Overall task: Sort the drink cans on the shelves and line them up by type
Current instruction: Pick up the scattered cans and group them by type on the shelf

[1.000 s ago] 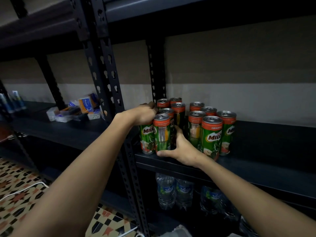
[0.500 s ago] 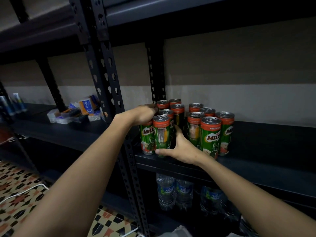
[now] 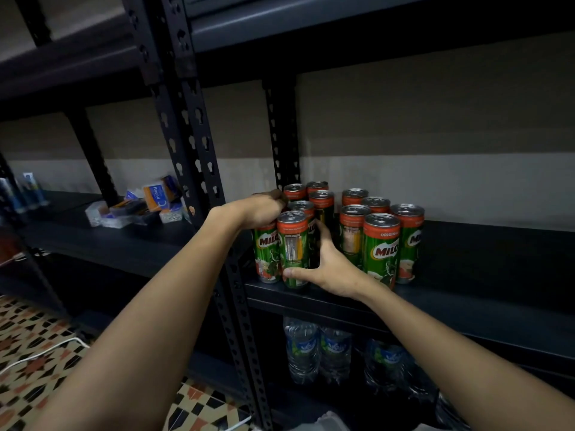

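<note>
Several green and orange Milo cans stand upright in two clusters on the dark shelf point(image 3: 466, 293). In the left cluster, my left hand point(image 3: 263, 208) grips the top of the front-left Milo can point(image 3: 266, 256) from above, hiding its lid. My right hand point(image 3: 326, 269) wraps round the base of the front Milo can point(image 3: 292, 244) beside it, thumb across the front, fingers reaching between the clusters. The right cluster of Milo cans point(image 3: 381, 247) stands untouched, a hand's width to the right.
A black perforated upright post point(image 3: 199, 169) crosses in front of my left forearm. Small boxes and packets point(image 3: 143, 203) lie on the neighbouring shelf at left. Water bottles point(image 3: 317, 349) stand on the shelf below. Patterned floor tiles and a white cable point(image 3: 40, 356) show bottom left.
Both hands stay on the same two cans. The view has shifted slightly; the hands and cans show no clear movement.
</note>
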